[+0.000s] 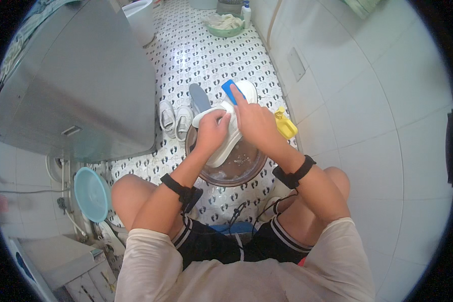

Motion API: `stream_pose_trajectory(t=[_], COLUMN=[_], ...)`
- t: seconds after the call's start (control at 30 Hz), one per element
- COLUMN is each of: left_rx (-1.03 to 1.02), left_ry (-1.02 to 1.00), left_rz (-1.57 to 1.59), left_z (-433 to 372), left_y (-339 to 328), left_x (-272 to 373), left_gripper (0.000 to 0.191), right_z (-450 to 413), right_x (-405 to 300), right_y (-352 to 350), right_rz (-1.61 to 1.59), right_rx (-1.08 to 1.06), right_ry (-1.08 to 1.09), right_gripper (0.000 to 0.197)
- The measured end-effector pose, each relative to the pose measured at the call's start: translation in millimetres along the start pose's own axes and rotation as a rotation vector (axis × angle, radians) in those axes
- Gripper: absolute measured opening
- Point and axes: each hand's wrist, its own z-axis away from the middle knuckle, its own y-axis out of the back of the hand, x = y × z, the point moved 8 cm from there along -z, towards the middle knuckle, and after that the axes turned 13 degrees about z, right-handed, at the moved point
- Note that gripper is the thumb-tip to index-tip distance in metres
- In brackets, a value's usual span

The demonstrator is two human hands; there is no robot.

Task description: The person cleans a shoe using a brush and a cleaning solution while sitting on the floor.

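A white shoe (230, 142) lies slanted over a brown basin (232, 184), its far end reaching past the rim. My left hand (212, 130) grips the shoe near its opening, fingers partly hidden. My right hand (257, 121) holds a blue brush (228, 88) against the shoe's far part, index finger stretched along its back; the bristles are out of sight. Water with some suds (241, 160) sits in the basin. Left of the basin are a grey insole (200, 97) and a pair of white sneakers (175, 120). A yellow bottle (286, 127) is at the right.
A large grey cabinet-like appliance (98, 83) borders the left, a tiled wall (362, 120) the right. Farther off, a green basin (226, 34) holds pale cloth beside a white pump bottle (246, 17). A light blue basin (92, 194) leans by pipes near my left knee.
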Motion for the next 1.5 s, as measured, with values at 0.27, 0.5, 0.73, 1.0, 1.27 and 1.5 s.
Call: stream_pose_trajectory(t=[0.27, 0.5, 0.73, 1.0, 1.27, 1.5], left_rx=[0.012, -0.081, 0.105, 0.121, 0.136, 0.118], left_ry=[0.181, 0.243, 0.414, 0.422, 0.508, 0.531], left_rz=[0.153, 0.393, 0.773, 1.082, 1.161, 1.12], left_z=[-9, -9, -11, -21, -17, -13], left_y=[9, 0, 4, 7, 4, -1], left_x=[-26, -23, -23, -41, -13, -5], left_gripper=[0.021, 0.018, 0.021, 0.039, 0.047, 0.052], right_z=[26, 11, 31, 42, 51, 29], right_x=[-16, -11, -19, -35, -41, -24], right_y=[-9, 2, -16, -32, -30, -11], right_rz=[-0.244, -0.237, -0.448, -0.727, -0.804, -0.579], right_rx=[-0.077, 0.06, -0.011, -0.057, -0.027, -0.07], right_ry=[0.008, 0.028, -0.031, 0.002, -0.031, -0.058], right_gripper=[0.055, 0.058, 0.059, 0.061, 0.057, 0.058])
